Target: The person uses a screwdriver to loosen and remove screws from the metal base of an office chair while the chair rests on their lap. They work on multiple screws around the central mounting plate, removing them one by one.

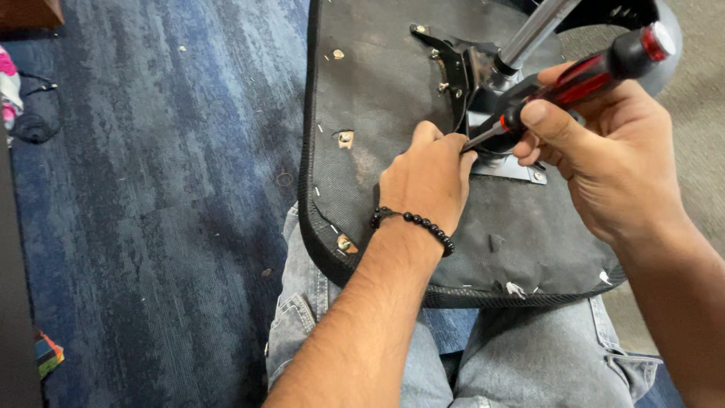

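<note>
An upturned office chair seat [377,83], black fabric on its underside, rests on my lap. A black metal bracket [453,72] and a silver post [532,30] are fixed at its middle. My right hand [604,159] grips a red and black screwdriver [581,79] by the handle, its shaft slanting down to the left. My left hand [427,177], with a black bead bracelet [415,221] on the wrist, is closed around the screwdriver's tip beside the bracket's metal plate [521,170]. The tip itself is hidden by my fingers.
Blue patterned carpet [166,196] lies to the left, with small debris on it. Bolt holes [345,138] show in the seat's underside. A dark panel edge [15,317] runs along the far left. My jeans [529,363] fill the bottom.
</note>
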